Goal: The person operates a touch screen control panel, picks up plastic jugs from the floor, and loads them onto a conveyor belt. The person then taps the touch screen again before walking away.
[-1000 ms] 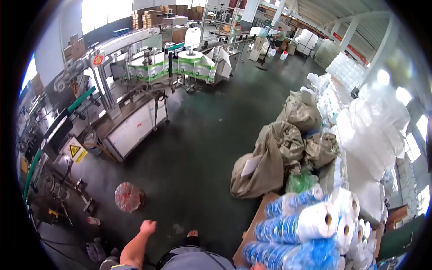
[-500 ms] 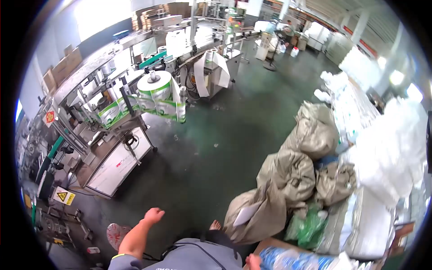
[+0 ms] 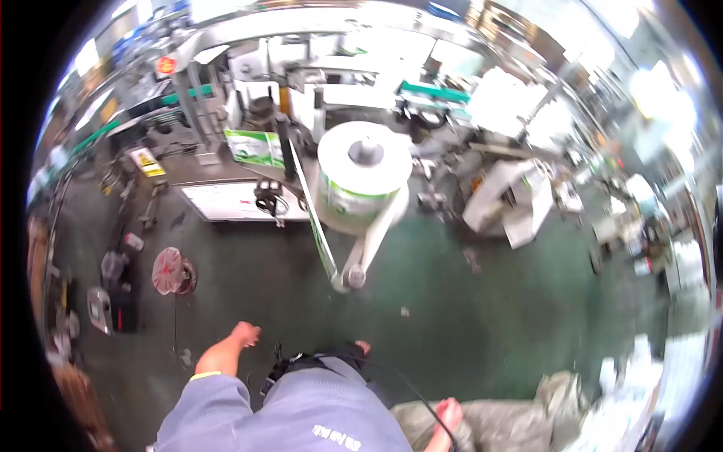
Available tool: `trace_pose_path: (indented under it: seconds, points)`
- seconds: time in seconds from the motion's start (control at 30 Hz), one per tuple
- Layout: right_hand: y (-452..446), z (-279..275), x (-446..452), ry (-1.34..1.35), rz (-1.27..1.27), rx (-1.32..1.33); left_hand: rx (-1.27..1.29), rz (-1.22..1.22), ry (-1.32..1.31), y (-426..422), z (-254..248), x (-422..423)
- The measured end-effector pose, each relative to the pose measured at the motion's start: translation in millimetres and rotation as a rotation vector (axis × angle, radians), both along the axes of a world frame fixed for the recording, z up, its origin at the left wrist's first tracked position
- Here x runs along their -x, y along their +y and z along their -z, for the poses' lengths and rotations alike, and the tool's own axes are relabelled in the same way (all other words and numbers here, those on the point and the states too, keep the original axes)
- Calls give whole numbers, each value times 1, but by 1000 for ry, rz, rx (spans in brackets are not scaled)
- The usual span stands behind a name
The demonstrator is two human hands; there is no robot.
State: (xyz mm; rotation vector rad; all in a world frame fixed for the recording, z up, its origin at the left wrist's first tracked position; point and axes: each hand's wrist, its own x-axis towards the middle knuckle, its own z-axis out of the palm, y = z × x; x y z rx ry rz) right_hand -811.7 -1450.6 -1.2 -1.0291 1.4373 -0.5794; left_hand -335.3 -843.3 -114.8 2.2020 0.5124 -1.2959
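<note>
My left hand (image 3: 245,334) hangs over the floor beside my body, its fingers loosely bent and somewhat blurred. It holds nothing I can see. My right hand (image 3: 449,414) is low at the right, above the beige woven sacks (image 3: 508,426); its fingers are partly bent, with nothing visible in them. A black cable (image 3: 410,388) runs from my waist and passes across my right wrist. Ahead stands a labelling machine with a big roll of green-and-white labels (image 3: 365,162). Its label strip (image 3: 376,237) loops around a roller (image 3: 354,277) that juts toward me.
A stool with a red-and-clear cover (image 3: 167,271) stands on the dark green floor (image 3: 482,324) at left. Nearby is a grey-and-black case (image 3: 102,310). A white-draped stand (image 3: 508,200) is at right. White bags (image 3: 629,392) lie lower right.
My view has swung left, bringing the labelling machine to the front and the sacks to the lower right. My right hand now shows more fully, away from the blue-and-clear wrapped pack.
</note>
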Motion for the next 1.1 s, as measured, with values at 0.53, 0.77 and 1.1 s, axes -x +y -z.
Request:
trace_pose_path:
  seconds: [0.53, 0.77, 1.1]
  points:
    - [-348, 37, -313, 248, -514, -368, -188, -662, -272, -245, -146, 241]
    - [-302, 13, -455, 328, -846, -245, -287, -980, -468, -165, -172, 289]
    - [-34, 20, -377, 493, -1204, -345, -153, -773, -584, 83, -238, 144]
